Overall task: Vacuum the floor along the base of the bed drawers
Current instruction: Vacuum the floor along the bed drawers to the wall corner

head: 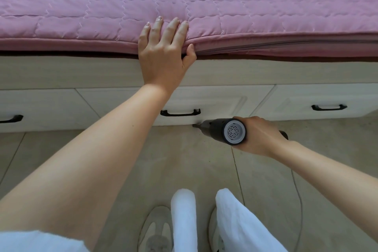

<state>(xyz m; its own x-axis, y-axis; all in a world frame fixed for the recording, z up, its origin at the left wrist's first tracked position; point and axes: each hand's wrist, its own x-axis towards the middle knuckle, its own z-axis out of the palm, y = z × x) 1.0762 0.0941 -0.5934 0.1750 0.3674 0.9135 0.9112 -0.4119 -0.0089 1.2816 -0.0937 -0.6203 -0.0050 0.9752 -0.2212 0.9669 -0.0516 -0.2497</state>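
Note:
My right hand (260, 136) grips a small black handheld vacuum (223, 131) with a grey round rear vent. Its narrow nozzle tip (196, 125) touches the floor where it meets the base of the middle white drawer (214, 102). My left hand (163, 51) rests flat on the edge of the pink quilted mattress (184, 2), fingers spread on top and thumb hooked under the edge. White drawers with black handles (180, 113) run along the bed base.
Beige tiled floor (184, 159) lies in front of the drawers. A thin cord (297, 194) trails down the floor on the right. My feet in grey slippers (155, 231) and white trouser legs stand at the bottom centre. Another drawer handle (329, 107) is at the right.

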